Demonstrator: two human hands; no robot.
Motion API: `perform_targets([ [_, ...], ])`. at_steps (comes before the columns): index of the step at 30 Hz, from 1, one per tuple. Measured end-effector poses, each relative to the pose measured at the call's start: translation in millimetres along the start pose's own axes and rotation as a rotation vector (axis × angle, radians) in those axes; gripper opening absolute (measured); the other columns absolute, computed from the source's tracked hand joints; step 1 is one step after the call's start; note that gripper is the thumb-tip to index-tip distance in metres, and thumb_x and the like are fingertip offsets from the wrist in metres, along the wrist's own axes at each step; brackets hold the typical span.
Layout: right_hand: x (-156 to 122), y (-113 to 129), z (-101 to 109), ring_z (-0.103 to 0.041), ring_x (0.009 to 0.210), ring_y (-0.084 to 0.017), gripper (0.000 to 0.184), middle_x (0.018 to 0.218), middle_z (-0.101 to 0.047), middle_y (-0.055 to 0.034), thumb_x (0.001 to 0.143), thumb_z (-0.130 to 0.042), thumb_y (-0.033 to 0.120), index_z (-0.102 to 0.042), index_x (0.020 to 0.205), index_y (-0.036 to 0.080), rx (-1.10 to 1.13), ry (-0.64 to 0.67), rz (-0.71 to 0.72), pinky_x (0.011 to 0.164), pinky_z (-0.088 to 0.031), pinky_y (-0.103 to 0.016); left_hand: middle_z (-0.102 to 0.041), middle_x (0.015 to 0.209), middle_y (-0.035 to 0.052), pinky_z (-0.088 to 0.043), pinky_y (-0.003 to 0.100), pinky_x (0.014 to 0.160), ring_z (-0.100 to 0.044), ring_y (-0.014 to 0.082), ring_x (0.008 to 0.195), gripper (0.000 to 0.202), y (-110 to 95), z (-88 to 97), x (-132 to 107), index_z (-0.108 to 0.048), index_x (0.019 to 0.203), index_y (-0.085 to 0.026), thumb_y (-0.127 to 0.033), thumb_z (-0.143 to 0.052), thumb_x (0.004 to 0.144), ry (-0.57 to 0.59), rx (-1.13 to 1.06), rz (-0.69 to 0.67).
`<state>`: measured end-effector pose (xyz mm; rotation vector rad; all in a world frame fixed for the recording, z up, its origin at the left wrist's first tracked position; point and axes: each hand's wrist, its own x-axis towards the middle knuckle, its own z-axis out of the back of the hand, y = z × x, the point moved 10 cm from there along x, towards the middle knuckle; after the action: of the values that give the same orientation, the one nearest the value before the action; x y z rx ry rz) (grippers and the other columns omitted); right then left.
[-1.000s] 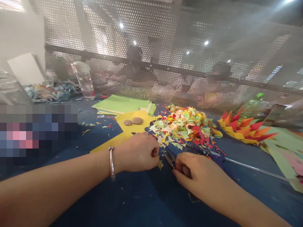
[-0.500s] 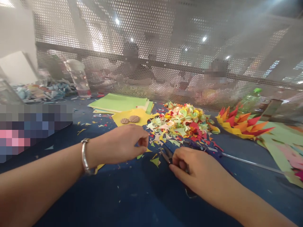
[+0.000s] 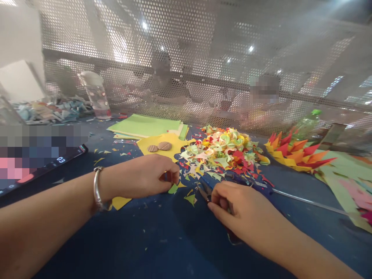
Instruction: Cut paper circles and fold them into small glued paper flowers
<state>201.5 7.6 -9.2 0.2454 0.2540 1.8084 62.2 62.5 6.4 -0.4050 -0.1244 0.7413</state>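
The right hand [image 3: 236, 205] grips scissors [image 3: 204, 192], blades pointing forward and left. A green paper scrap [image 3: 173, 189] is just under the left hand [image 3: 142, 174]'s curled fingertips; whether they pinch it, one cannot tell.

Right hand [image 3: 236, 205] holding scissors [image 3: 203, 193], left hand [image 3: 142, 174] beside scraps [image 3: 173, 189]

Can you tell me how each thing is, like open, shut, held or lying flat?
Left hand, fingers curled
Right hand, closed on scissors
Scissors, held; handles hidden
Green scrap, by the left hand; unclear if gripped
Paper stack, lying flat
Scraps, heaped
Spiky paper, points sticking out
Tumbler, lid on
Bottle, cap on
Screen, lit
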Motion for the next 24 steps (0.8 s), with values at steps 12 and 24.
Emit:
perform_targets([
  [12, -5.1, 5.4, 14.0, -0.051, 0.057, -0.011, 0.017, 0.068, -0.056, 0.0032, 0.091, -0.058, 0.028, -0.058, 0.076, 0.022, 0.382, -0.141, 0.092, 0.051, -0.041, -0.023, -0.068, 0.072, -0.0009, -0.048, 0.024, 0.060, -0.063, 0.0125, 0.064, 0.020, -4.8, -17.1, 12.6, -0.060, 0.089, -0.019, -0.034, -0.069, 0.081, -0.192, -0.950, 0.121],
  [24, -4.3, 7.7, 30.0, -0.052, 0.058, -0.012, 0.017, 0.067, -0.057, 0.0025, 0.091, -0.060, 0.034, -0.063, 0.079, 0.022, 0.491, -0.277, 0.106, 0.053, -0.043, -0.023, -0.065, 0.067, -0.0027, -0.046, 0.021, 0.063, -0.061, 0.0093, 0.063, 0.017, -8.8, -38.4, 12.4, -0.061, 0.080, -0.016, -0.027, -0.074, 0.078, -0.207, -1.298, 0.189],
])
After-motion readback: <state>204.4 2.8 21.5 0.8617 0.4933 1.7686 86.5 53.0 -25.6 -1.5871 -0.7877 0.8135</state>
